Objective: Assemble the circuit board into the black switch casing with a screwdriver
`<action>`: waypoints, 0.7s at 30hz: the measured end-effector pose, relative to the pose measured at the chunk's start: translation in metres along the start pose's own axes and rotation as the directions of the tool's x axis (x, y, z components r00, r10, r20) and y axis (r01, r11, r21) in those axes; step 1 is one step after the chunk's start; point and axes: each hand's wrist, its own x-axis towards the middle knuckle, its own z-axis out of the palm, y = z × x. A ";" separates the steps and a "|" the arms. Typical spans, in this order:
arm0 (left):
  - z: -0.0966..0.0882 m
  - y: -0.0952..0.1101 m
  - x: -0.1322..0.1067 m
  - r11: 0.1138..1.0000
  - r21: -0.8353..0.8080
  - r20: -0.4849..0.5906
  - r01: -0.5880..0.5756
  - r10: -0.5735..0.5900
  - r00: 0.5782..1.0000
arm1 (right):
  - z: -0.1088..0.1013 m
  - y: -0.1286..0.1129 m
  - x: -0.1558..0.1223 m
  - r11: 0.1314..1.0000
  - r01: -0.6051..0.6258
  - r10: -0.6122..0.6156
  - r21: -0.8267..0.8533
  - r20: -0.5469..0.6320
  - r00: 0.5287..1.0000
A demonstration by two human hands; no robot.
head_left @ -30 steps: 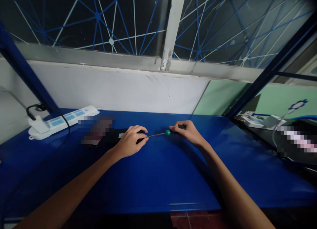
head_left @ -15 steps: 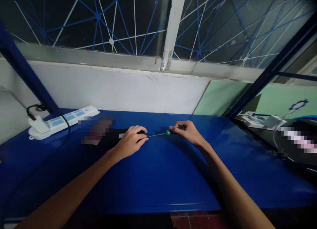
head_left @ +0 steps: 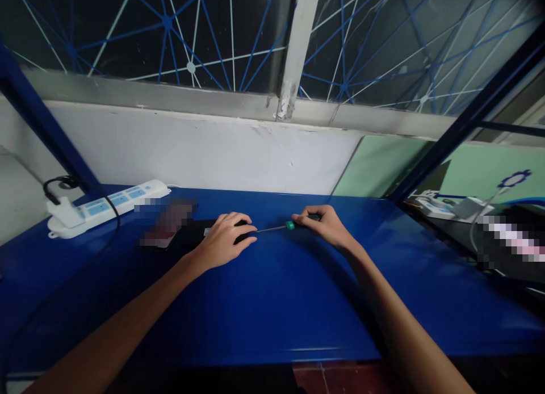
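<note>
Screwdriver (head_left: 290,225), clasped by right hand (head_left: 321,222), roughly parallels desk's (head_left: 281,303) far edge. Tip (head_left: 258,231) faces left hand (head_left: 225,239), half-curled over black object (head_left: 193,233), hold unclear.

Left grip (head_left: 222,239) holds a black object (head_left: 195,231), right grip (head_left: 326,223) a screwdriver (head_left: 290,225).

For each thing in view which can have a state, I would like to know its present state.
Green-and-black-handled, thin-shafted metal screwdriver: held, pointing left; tip contact unclear.
Right grip: closed around the screwdriver.
Pale-labelled black object: on the blue table, partly covered.
Left grip: fingers curved over that object; firmness unclear.
White plastic power strip: white block adapter plugged in; power unclear.
Dark rectangular slab: lying down; pixelated, details unreadable.
</note>
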 end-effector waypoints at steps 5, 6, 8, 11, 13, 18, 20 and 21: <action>-0.021 -0.012 -0.002 0.996 0.060 0.124 0.066 -0.073 0.990 | -0.003 0.000 -0.001 0.999 -0.023 0.024 0.048 -0.016 1.000; -0.026 -0.016 -0.003 0.996 0.051 0.159 0.067 -0.074 0.985 | -0.003 0.000 -0.001 0.998 -0.022 0.023 0.055 -0.016 1.000; -0.036 -0.024 -0.004 0.999 -0.002 0.233 0.050 -0.048 0.971 | -0.003 0.000 -0.001 0.998 -0.017 0.018 0.058 -0.013 1.000; -0.044 -0.034 -0.005 0.998 -0.014 0.258 0.066 -0.060 0.964 | -0.003 -0.001 -0.001 0.999 -0.010 0.011 0.048 -0.014 1.000; -0.042 -0.036 -0.005 0.998 -0.002 0.254 0.067 -0.064 0.965 | -0.002 -0.001 -0.001 0.999 -0.009 0.010 0.041 -0.018 1.000; -0.020 -0.027 -0.003 0.963 0.158 0.003 0.217 -0.220 0.975 | -0.001 0.001 0.000 1.000 -0.008 0.009 0.026 -0.006 1.000; -0.017 -0.023 -0.003 0.939 0.233 -0.044 0.254 -0.251 0.967 | -0.001 0.002 0.001 1.000 0.001 -0.001 0.018 -0.002 1.000; -0.018 -0.023 -0.003 0.933 0.254 -0.051 0.256 -0.251 0.967 | -0.001 0.002 0.001 1.000 0.002 -0.002 0.014 -0.004 1.000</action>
